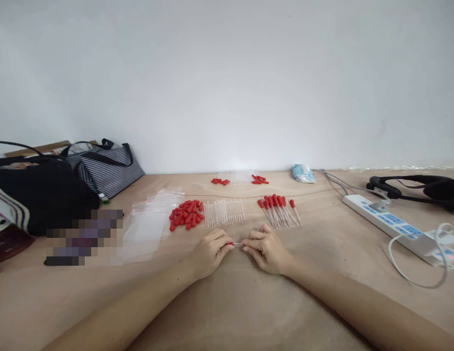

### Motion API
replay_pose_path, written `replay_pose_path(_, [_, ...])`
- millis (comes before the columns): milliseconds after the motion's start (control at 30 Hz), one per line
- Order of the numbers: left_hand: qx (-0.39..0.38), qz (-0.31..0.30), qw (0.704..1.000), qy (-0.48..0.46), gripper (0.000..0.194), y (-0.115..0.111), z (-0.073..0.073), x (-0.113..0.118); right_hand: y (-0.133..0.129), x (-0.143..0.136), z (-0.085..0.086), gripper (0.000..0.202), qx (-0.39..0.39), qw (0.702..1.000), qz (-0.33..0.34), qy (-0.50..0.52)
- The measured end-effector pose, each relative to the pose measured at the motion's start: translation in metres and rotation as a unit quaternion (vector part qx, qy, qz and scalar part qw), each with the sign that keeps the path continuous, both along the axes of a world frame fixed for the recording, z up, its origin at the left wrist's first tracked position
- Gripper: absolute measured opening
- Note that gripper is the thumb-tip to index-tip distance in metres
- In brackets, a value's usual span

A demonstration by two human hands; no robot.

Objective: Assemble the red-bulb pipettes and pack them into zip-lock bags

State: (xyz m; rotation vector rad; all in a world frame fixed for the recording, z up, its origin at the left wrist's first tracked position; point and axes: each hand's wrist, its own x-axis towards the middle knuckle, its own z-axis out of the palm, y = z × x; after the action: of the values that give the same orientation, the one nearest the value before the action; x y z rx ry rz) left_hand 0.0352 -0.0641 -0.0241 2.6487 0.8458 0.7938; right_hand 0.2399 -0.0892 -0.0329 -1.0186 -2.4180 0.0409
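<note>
My left hand (212, 251) pinches a red rubber bulb (231, 243), mostly covered by the fingers. Opposite it, my right hand (266, 249) is closed on a thin clear dropper tube (238, 244). Bulb and tube are in line and meet by the left fingertips; how far the tube sits inside the bulb is hidden. Beyond my left hand lies a heap of loose red bulbs (186, 214). To its right is a row of clear tubes (224, 212). Several droppers with red bulbs fitted (278, 210) lie fanned out beyond my right hand.
Clear zip bags (148, 229) lie left of the bulbs. Farther left are a black bag (62, 195), a striped bag (109, 168) and a blurred-out object (86, 239). By the wall sit more red bulbs (220, 182) and a blue packet (303, 173). A power strip (391, 224) with cables is at right.
</note>
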Motion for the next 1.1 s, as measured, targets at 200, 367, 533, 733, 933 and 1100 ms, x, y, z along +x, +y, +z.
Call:
replay_pose_path(200, [0.011,-0.025,1.000,0.011,0.019,0.000,0.000,0.000,0.005,0.001,0.001,0.027,0.125,0.991,0.008,-0.046])
replay_pose_path(367, [0.019,-0.028,0.999,0.006,0.021,-0.001,0.000,0.002,0.004,-0.006,0.003,0.025,0.103,0.994,0.009,-0.030])
replay_pose_path(533, [0.021,-0.027,0.999,0.002,0.020,0.000,-0.001,0.003,0.007,-0.013,0.000,0.025,0.067,0.997,0.021,-0.023])
replay_pose_path(733, [-0.004,-0.011,1.000,0.011,0.018,0.001,0.001,0.002,0.007,-0.010,0.008,0.025,0.031,0.998,0.026,-0.042])
replay_pose_path(933, [-0.027,0.028,0.999,-0.002,0.022,0.005,0.004,-0.002,0.006,0.008,0.017,0.019,0.011,0.996,-0.034,-0.080])
replay_pose_path(1100, [-0.035,0.131,0.991,-0.017,0.030,0.007,0.004,-0.007,0.030,0.017,0.016,0.029,-0.060,0.957,-0.284,0.004])
